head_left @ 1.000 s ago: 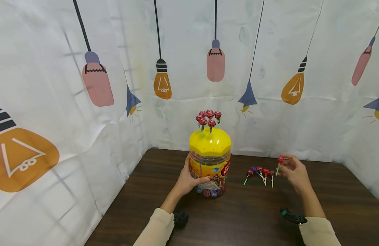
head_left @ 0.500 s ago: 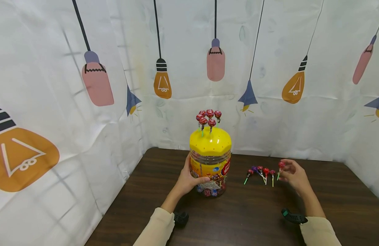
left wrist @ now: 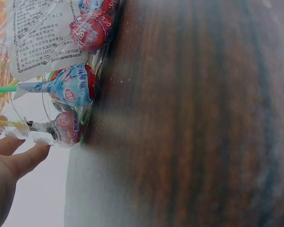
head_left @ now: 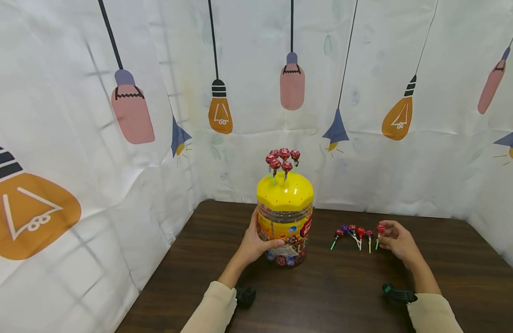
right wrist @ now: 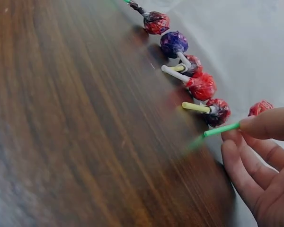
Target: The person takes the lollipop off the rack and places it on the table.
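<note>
My left hand [head_left: 256, 241] grips the side of a clear candy jar [head_left: 291, 233], thumb across its front label. The jar stands upright with a yellow lid [head_left: 284, 192], from which several red lollipops [head_left: 275, 164] rise on sticks. Through the jar's wall in the left wrist view show wrapped lollipops [left wrist: 73, 85]. At the right, my right hand [head_left: 400, 241] pinches a red-wrapped lollipop [head_left: 381, 229] by its green stick [right wrist: 222, 129], head up and stick pointing down close over the table. The thumb covers part of this lollipop in the right wrist view.
Beside the right hand, several loose lollipops lie in a row, among them a purple one [right wrist: 174, 44] and a bright red one [right wrist: 201, 86]. The dark wood table [head_left: 323, 296] ends at a white curtain [head_left: 248, 115] printed with lamps.
My right hand has lowered the lollipop toward the table, at the right end of the row, and its stick has turned more upright. The left hand and jar stay in place.
</note>
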`<state>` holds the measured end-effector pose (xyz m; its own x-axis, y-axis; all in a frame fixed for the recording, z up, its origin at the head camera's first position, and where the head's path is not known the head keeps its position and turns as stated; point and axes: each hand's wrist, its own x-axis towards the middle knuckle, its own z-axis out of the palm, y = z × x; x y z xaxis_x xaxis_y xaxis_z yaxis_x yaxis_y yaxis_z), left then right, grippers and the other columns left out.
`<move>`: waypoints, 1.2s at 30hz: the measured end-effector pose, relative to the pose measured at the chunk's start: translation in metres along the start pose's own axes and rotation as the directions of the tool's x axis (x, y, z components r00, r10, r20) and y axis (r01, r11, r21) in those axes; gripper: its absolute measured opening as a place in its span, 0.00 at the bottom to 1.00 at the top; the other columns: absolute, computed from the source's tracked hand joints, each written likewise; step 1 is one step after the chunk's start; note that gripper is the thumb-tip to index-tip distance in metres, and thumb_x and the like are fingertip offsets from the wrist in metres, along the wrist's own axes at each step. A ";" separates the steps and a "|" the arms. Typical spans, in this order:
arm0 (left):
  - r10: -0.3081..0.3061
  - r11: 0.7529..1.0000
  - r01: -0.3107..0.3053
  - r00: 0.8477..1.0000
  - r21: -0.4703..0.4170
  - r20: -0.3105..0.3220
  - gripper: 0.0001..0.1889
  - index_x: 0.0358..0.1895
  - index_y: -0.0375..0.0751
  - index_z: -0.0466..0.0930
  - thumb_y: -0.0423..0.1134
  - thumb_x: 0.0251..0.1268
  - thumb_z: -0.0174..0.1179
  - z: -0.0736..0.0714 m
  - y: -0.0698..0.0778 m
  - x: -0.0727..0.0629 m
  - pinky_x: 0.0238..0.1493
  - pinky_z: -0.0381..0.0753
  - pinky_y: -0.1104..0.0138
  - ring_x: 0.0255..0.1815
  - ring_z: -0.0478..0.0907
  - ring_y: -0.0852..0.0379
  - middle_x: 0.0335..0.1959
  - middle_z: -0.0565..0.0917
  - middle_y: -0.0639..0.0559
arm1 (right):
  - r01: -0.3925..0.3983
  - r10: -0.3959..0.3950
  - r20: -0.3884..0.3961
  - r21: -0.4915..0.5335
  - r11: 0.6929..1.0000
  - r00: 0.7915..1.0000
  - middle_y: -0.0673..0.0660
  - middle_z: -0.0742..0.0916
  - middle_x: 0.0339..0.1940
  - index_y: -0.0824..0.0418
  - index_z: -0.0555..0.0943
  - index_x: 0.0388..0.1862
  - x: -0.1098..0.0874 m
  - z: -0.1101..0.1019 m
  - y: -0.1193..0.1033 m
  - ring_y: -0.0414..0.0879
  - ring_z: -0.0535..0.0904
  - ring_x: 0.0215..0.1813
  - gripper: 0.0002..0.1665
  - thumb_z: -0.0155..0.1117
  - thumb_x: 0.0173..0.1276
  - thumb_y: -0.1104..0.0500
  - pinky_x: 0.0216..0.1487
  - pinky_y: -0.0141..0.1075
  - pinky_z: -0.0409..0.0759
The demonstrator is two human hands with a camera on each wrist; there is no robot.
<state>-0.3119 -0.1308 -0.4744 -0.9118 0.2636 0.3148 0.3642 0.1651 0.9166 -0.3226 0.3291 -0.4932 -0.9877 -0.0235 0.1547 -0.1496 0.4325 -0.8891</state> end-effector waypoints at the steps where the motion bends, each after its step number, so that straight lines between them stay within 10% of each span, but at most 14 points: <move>1: 0.000 1.000 0.000 1.000 -0.001 0.002 0.60 0.81 0.77 0.37 0.55 0.55 0.77 0.000 0.000 0.000 0.77 0.68 0.46 0.75 0.68 0.52 0.76 0.66 0.57 | 0.002 -0.002 -0.006 -0.027 1.000 1.000 0.61 0.84 0.43 0.73 0.65 0.69 0.000 -0.001 0.000 0.33 0.82 0.38 0.30 0.63 0.72 0.70 0.40 0.35 0.88; 11: 0.010 1.000 -0.010 1.000 -0.016 0.005 0.60 0.81 0.76 0.38 0.54 0.55 0.77 0.001 -0.001 0.001 0.76 0.68 0.47 0.74 0.69 0.53 0.76 0.67 0.58 | 0.014 -0.023 -0.034 -0.234 0.972 0.999 0.56 0.87 0.37 0.69 0.72 0.65 0.000 -0.005 0.001 0.34 0.75 0.35 0.26 0.66 0.72 0.64 0.35 0.31 0.73; 36: 0.010 1.000 -0.010 1.000 -0.017 0.004 0.60 0.80 0.78 0.38 0.53 0.55 0.78 0.000 0.001 0.000 0.76 0.68 0.46 0.75 0.68 0.53 0.76 0.67 0.58 | -0.035 0.059 0.077 -0.284 0.958 0.995 0.73 0.80 0.55 0.70 0.71 0.69 0.001 -0.006 0.004 0.58 0.78 0.51 0.28 0.63 0.75 0.61 0.42 0.40 0.77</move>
<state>-0.3116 -0.1306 -0.4739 -0.9072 0.2694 0.3232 0.3703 0.1464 0.9173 -0.3242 0.3363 -0.4943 -0.9954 -0.0673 0.0684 -0.0959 0.6711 -0.7351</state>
